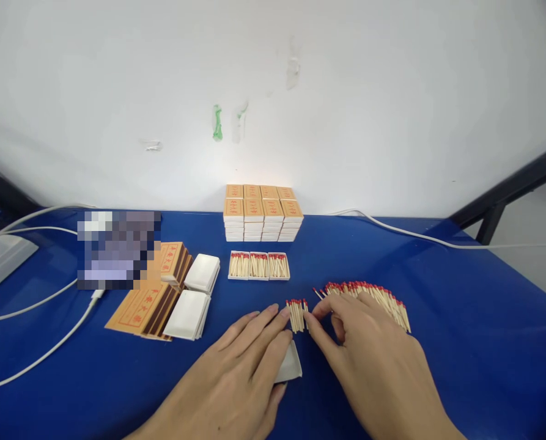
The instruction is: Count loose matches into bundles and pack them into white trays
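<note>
My left hand [249,360] lies over a white matchbox tray [291,365], its thumb at the near edge and its fingers across the top, partly hiding it. Its fingertips touch the left side of a small group of matches [296,316] with red heads. On the right side of that group, my right hand [368,342] has its thumb and index finger nearly together, the thumb tip against a match. Whether anything is pinched between them is hidden. Behind the right hand spreads a larger pile of loose matches [383,299], partly covered by it.
Three filled trays [258,266] stand in a row before a stack of closed matchboxes [263,211]. To the left are flat orange sleeves [148,305] and white trays [190,313]. A blurred device [121,247] with a white cable [77,333] lies on the blue table [460,287].
</note>
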Tool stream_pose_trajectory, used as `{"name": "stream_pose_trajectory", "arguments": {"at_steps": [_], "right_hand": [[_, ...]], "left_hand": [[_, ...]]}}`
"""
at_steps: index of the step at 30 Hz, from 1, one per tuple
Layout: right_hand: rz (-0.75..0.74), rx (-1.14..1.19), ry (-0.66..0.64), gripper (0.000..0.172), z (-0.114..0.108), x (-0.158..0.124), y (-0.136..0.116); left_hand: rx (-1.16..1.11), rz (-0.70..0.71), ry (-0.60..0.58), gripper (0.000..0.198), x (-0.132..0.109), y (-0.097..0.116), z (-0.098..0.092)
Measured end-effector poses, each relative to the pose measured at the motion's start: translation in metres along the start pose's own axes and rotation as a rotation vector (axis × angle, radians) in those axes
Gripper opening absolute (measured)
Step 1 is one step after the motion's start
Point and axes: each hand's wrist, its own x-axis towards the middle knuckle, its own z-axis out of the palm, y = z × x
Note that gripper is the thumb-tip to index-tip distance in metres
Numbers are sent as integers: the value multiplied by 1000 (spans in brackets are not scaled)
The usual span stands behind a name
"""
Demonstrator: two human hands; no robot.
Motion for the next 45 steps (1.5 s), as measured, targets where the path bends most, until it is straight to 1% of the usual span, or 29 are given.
{"name": "stream_pose_trajectory", "arguments": {"at_steps": [8, 11, 17, 20, 26, 32, 34, 40, 42, 45], "right_hand": [[16, 10, -5, 30, -1, 2, 1], [14, -4, -6, 26, -1, 2, 2], [17, -7, -29, 20, 0, 4, 5], [10, 11, -44, 20, 2, 5, 6], [-6, 32, -40, 26, 2, 4, 5], [39, 29, -39, 21, -1, 5, 11], [70, 6, -12, 22, -1, 5, 15], [96, -66, 47, 41, 0, 5, 24], [93, -81, 51, 41, 2, 4, 25], [77, -84, 31, 37, 4, 3, 25]], "left_hand": [[-12, -5, 8, 59, -1, 0, 1], [-10, -8, 25, 57, -2, 0, 1], [-8, -6, 11, 57, -1, 1, 0], [-4, 0, 4, 57, -1, 1, 0], [-10, -8, 33, 55, -1, 1, 0], [-24, -15, 35, 52, -1, 0, 1], [-25, -11, 24, 51, -1, 0, 1], [-10, -1, 17, 52, -1, 1, 0], [-12, -1, 15, 52, -1, 1, -1], [-9, -3, 14, 53, -1, 1, -1]]}}
